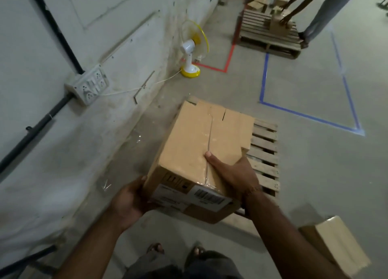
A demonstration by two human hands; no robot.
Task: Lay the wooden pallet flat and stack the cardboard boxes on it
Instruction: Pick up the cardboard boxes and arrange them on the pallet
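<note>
I hold a brown cardboard box (195,150) with a barcode label on its near face, above a wooden pallet (265,150) that lies flat on the floor. My left hand (130,199) grips the box's lower left corner from the side and below. My right hand (233,173) grips its near right edge, thumb lying along the taped top seam. Most of the pallet is hidden under the box; only its right slats show. Another cardboard box (336,243) lies on the floor at the lower right.
A wall runs along the left with a socket box (88,85) and black conduit. A white and yellow fan (192,51) stands by the wall. Blue tape (310,116) and red tape mark the floor. Far back, another person bends over a second pallet (268,33) with boxes.
</note>
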